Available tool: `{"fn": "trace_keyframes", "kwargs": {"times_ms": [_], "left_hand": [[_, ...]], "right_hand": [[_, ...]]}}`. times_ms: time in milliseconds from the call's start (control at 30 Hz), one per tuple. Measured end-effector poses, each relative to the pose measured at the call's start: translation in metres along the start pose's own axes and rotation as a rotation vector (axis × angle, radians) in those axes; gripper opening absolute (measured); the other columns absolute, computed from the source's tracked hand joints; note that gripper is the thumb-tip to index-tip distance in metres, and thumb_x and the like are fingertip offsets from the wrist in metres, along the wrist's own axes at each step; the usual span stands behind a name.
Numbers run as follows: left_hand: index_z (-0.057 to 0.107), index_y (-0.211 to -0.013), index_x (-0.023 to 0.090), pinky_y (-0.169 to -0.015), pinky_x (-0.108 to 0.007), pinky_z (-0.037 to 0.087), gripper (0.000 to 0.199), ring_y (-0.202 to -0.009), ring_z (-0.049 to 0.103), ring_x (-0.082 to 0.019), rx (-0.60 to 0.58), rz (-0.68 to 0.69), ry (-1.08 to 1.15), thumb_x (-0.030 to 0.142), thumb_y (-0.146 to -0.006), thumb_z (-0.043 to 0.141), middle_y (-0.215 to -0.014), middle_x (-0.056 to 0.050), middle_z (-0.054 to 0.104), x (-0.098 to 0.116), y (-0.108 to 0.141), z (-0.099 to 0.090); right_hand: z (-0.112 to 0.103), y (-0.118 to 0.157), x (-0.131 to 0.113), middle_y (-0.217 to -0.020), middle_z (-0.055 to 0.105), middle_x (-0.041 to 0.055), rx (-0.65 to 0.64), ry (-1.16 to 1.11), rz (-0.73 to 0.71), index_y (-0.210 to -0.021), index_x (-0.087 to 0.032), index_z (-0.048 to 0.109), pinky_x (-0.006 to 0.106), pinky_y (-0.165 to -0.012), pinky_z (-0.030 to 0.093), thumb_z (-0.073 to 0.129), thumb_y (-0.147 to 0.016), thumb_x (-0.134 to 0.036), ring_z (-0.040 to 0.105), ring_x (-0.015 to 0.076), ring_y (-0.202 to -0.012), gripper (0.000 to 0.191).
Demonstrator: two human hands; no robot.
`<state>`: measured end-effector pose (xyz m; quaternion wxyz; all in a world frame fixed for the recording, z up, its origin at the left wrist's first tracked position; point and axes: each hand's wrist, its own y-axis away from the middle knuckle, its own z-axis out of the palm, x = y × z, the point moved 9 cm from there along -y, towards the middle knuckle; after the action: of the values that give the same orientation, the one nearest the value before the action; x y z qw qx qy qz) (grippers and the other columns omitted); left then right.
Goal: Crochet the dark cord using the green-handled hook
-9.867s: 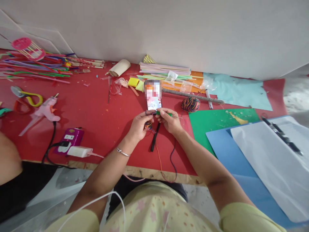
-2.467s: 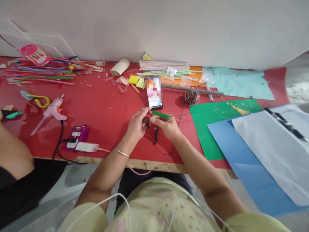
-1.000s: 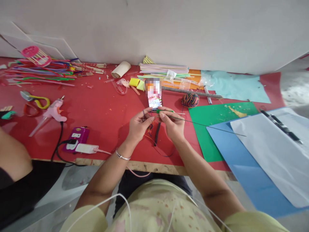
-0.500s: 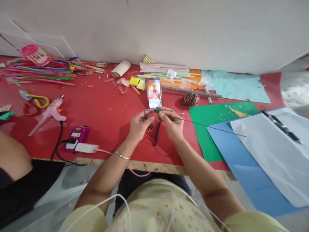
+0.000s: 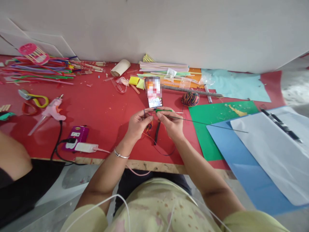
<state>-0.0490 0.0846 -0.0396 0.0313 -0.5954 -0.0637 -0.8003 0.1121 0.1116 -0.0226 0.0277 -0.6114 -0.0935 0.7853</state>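
My right hand is closed on a green-handled crochet hook, whose thin metal end sticks out to the right. A long dark thin rod also runs from between the hands out over the papers. My left hand is pinched on dark yarn, with a strand looped round a finger; the small piece between its fingertips is hard to make out. Orange and dark yarn hangs below the hands beside a short black stick. Just beyond the fingers a phone stands with its screen lit.
A multicolour yarn ball lies right of the phone. Scissors, a pink glue gun and a purple power socket lie left. Green card and a blue folder lie right. Another person's limb shows lower left.
My left hand has shifted slightly left, a little away from my right hand. The far end of the long rod has risen slightly.
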Motion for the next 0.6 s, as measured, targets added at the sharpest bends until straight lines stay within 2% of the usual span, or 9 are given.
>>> {"fn": "trace_keyframes", "kwargs": {"times_ms": [167, 233, 433, 600], "left_hand": [[0.082, -0.111, 0.020, -0.046, -0.022, 0.029, 0.038, -0.050, 0.038, -0.004, 0.007, -0.023, -0.024, 0.026, -0.074, 0.085, -0.069, 0.003, 0.058, 0.0021, 0.0001, -0.0021], [0.082, -0.111, 0.020, -0.046, -0.022, 0.030, 0.038, -0.050, 0.039, -0.004, 0.007, -0.026, -0.026, 0.026, -0.074, 0.085, -0.068, 0.003, 0.058, 0.0026, 0.0001, -0.0017], [0.082, -0.111, 0.020, -0.046, -0.022, 0.029, 0.037, -0.050, 0.038, -0.004, 0.007, -0.022, -0.037, 0.024, -0.075, 0.084, -0.070, 0.003, 0.058, 0.0024, -0.0003, -0.0014], [0.082, -0.112, 0.020, -0.046, -0.022, 0.029, 0.038, -0.050, 0.038, -0.004, 0.009, -0.023, -0.046, 0.024, -0.075, 0.084, -0.071, 0.003, 0.058, 0.0041, 0.0005, -0.0011]], "right_hand": [[0.0006, 0.0006, -0.0053, -0.110, 0.078, 0.0052, -0.001, 0.059, -0.046, -0.089, -0.031, 0.086, 0.041, -0.085, 0.068, 0.087, -0.081, -0.040, 0.075, 0.0243, -0.104, 0.012], [0.0009, 0.0005, -0.0060, -0.110, 0.078, 0.0051, -0.005, 0.056, -0.049, -0.089, -0.031, 0.086, 0.040, -0.084, 0.068, 0.087, -0.081, -0.039, 0.075, 0.0244, -0.105, 0.011], [0.0022, -0.0003, -0.0089, -0.109, 0.078, 0.0043, -0.025, 0.028, -0.081, -0.091, -0.033, 0.086, 0.043, -0.097, 0.065, 0.086, -0.083, -0.034, 0.075, 0.0236, -0.106, 0.008], [0.0012, -0.0006, -0.0085, -0.109, 0.079, 0.0042, -0.021, 0.054, -0.074, -0.090, -0.033, 0.086, 0.044, -0.099, 0.064, 0.087, -0.082, -0.036, 0.075, 0.0238, -0.106, 0.009]]}}
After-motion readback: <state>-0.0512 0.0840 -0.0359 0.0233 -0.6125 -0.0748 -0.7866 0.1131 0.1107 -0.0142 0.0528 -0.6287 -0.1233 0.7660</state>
